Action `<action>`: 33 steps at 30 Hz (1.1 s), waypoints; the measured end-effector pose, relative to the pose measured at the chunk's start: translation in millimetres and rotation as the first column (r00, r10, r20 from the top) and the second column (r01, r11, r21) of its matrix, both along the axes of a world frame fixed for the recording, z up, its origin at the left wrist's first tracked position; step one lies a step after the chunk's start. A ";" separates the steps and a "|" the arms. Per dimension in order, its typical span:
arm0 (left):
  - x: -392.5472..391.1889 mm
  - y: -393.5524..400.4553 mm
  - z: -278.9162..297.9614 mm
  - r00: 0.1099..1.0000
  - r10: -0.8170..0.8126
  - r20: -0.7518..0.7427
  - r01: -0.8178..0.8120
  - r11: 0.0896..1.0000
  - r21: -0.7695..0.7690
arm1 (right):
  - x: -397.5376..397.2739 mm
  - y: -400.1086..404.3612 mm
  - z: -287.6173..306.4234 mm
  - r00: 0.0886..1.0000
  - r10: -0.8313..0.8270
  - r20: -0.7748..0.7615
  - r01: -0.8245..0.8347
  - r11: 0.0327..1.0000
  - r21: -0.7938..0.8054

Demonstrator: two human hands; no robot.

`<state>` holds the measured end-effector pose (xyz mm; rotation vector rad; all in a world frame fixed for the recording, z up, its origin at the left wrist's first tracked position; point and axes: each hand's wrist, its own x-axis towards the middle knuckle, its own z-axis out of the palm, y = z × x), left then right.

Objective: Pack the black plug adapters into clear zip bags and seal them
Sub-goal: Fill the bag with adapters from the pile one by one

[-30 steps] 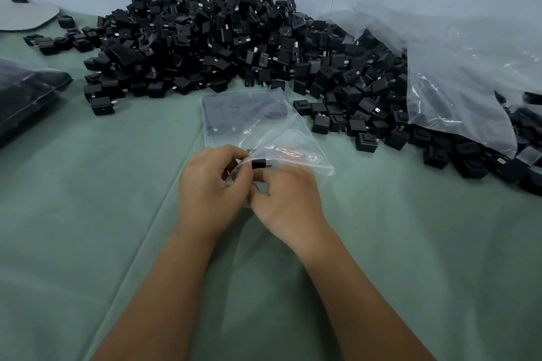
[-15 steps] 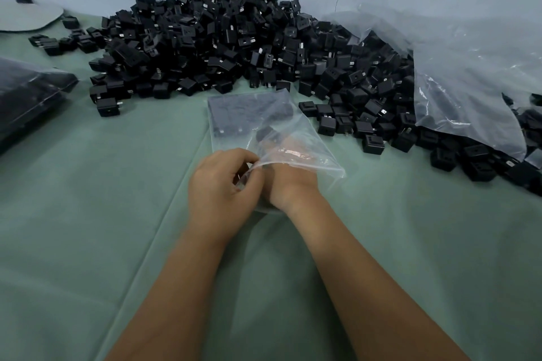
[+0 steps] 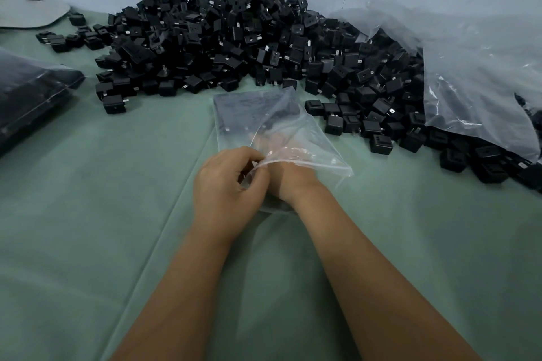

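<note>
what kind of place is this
Probably a small packing workshop or warehouse bench: a big loose heap of black plug adapters lies on a green cloth-covered table, beside a large clear plastic sack, and both hands work a clear zip bag.

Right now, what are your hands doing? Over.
Left hand pinching zip bag mouth open. Right hand inside the bag, grip hidden by plastic. Adapter pile behind, nothing blocking.

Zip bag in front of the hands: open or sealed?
Open. The right hand is inside the zip bag past the wrist, fingers visible through the film, while the left hand pinches its mouth edge apart.
</note>
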<state>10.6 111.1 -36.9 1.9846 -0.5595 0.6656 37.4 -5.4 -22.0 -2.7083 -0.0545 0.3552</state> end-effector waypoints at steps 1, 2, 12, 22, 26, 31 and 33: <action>0.1 0.3 -0.1 1.000 0.003 -0.022 -0.003 1.000 -0.002 | -4.1 0.1 2.3 1.000 -0.024 0.017 0.025 0.999 -0.021; 0.2 0.7 -0.3 0.999 0.007 -0.048 -0.007 1.000 -0.004 | -8.3 -2.6 0.6 0.998 -0.029 0.057 0.032 0.998 -0.052; 12.0 3.1 -10.4 0.930 0.070 -0.360 -0.029 0.993 0.118 | -68.4 -23.1 -4.6 0.444 0.202 0.873 -0.133 0.978 -0.159; 10.9 2.0 -9.9 0.907 0.068 -0.416 0.041 0.968 0.249 | -56.8 -108.9 -17.9 0.415 -0.743 0.525 0.633 0.651 0.419; 11.3 2.0 -10.1 0.908 0.071 -0.414 0.045 0.963 0.265 | -53.0 -112.7 -24.4 0.577 -0.732 0.363 0.707 0.670 0.227; 12.3 2.1 -10.9 0.909 0.077 -0.410 0.044 0.960 0.278 | -53.5 -110.5 -26.5 0.498 -0.722 0.480 0.696 0.663 0.276; 12.3 2.6 -11.2 0.910 0.077 -0.408 0.044 0.959 0.280 | -52.3 -112.4 -26.6 0.554 -0.699 0.451 0.692 0.688 0.218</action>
